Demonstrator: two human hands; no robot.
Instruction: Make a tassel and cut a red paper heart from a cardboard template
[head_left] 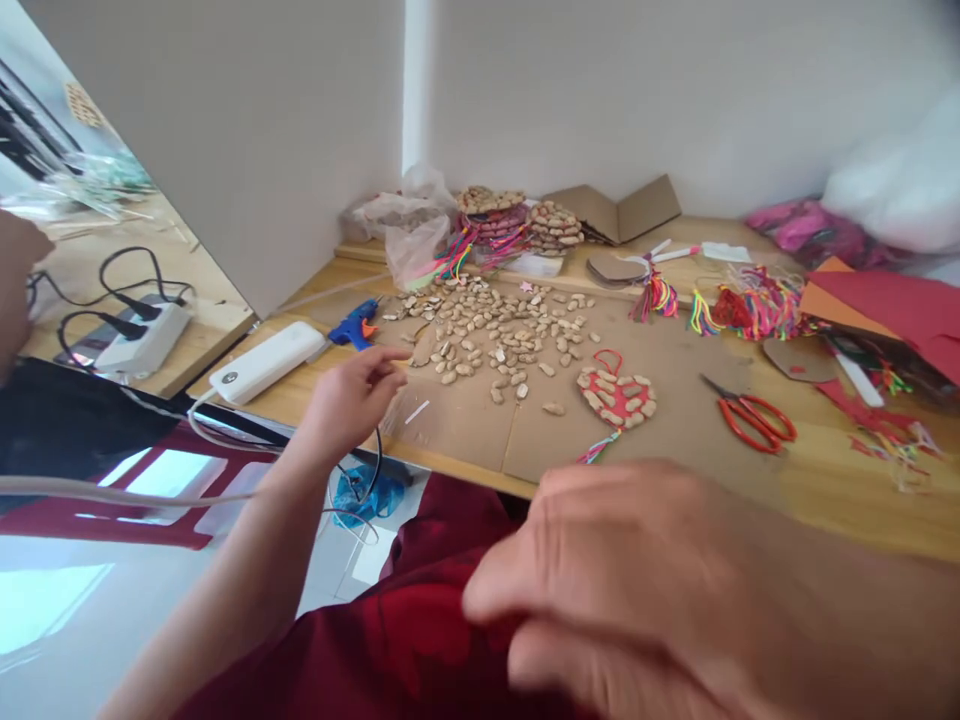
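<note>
My left hand (361, 398) hovers at the table's front edge, just below the blue glue gun (354, 325). Its index finger points out, the others bend loosely, and nothing shows in it. Large and close to the camera, my right hand (495, 635) is over my lap, with a gap between thumb and fingers and nothing seen between them. A red heart (619, 400) covered with peanuts, with a red loop and a coloured tassel, lies flat on the cardboard (465, 430). Behind my left hand, loose peanuts (487, 320) are spread out.
Red-handled pliers (756, 422) lie right of the heart. A white power bank (266, 362) sits at the left. Stacked peanut pieces (491, 225), a plastic bag (412, 245), coloured tassels (757, 305) and red sheets (892, 315) line the back and right. A cable crosses near my left forearm.
</note>
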